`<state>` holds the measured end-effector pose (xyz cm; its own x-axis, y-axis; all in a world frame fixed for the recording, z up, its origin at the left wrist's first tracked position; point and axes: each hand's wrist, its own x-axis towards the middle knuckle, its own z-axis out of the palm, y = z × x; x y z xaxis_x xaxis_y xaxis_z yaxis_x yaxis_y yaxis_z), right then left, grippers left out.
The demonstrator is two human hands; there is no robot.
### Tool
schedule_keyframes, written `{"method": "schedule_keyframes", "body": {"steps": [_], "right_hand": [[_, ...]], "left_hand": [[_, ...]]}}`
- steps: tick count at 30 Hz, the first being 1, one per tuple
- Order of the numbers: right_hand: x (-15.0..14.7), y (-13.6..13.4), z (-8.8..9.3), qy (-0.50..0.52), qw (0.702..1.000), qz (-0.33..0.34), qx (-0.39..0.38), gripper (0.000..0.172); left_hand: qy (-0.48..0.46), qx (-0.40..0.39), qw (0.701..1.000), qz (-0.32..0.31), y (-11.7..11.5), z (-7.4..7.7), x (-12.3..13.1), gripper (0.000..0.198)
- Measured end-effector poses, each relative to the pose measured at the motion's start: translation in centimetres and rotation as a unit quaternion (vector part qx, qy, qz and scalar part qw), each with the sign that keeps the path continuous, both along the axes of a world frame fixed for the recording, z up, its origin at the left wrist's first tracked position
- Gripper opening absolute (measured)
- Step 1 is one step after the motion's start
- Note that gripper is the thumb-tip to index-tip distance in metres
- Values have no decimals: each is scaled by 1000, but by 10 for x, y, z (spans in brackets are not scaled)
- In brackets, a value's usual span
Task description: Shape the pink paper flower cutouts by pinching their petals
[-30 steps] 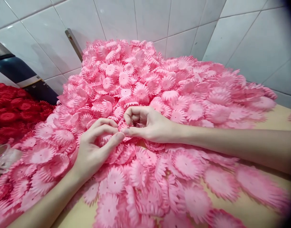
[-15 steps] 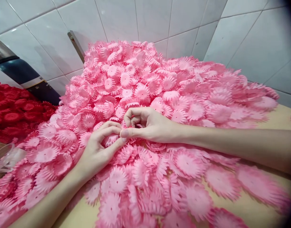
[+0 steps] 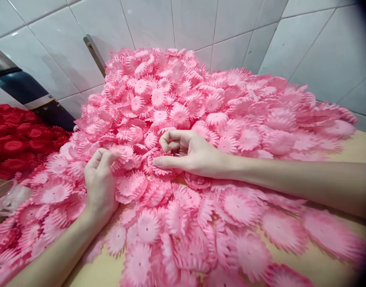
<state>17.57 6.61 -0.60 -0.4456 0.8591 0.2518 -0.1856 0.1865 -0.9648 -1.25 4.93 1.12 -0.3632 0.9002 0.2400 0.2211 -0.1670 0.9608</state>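
A big heap of pink, fringed petal discs (image 3: 157, 97), many with a small centre hole, covers the table around both hands. On the left side of the heap, my left hand (image 3: 100, 183) is closed in a pinch, its fingertips at the edge of a pink petal disc (image 3: 123, 153). My right hand (image 3: 193, 155) rests near the middle with curled fingers and the thumb stretched to the left. Pink fringe shows between its thumb and fingers, but what it grips there is largely hidden. The two hands are apart.
A pile of red petal discs (image 3: 15, 143) lies at the left, with a dark blue bottle (image 3: 30, 89) leaning behind it. A clear plastic container (image 3: 11, 197) sits at the left edge. Tiled walls (image 3: 194, 24) close off the back; the yellowish tabletop (image 3: 359, 149) shows at the right.
My left hand has moved left, away from my right hand, and its fingers have gone from spread to pinched over the heap. My right hand has stayed nearly in place.
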Motion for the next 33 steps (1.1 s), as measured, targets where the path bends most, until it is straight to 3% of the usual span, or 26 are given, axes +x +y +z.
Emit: {"method": "schedule_keyframes", "body": {"steps": [4,8,12,16,27,30,33], "right_hand": [[-1,1,-1,24,999,23,27,28],[-2,2,-2,17,999,15,24,31],[-1,2,-3,20,999,12,37,35],[-2,3,-3,20,999,15,40,36],[0,2,-5,26,997,74,24,31],[0,2,-5,30,996,76,25,31],[0,2,-4,24,999,37,15,34]], "left_hand": [[50,50,995,-64,3,-5,-5,27],[136,95,971,-172,-3,-5,-9,9],[218,88,931,-280,-7,-2,-6,6],[259,64,917,-295,-6,-3,-3,5],[259,26,908,-327,-6,-1,-4,5],[228,16,922,-312,-6,0,-4,7],[157,11,953,-259,-6,-2,-4,10]]}}
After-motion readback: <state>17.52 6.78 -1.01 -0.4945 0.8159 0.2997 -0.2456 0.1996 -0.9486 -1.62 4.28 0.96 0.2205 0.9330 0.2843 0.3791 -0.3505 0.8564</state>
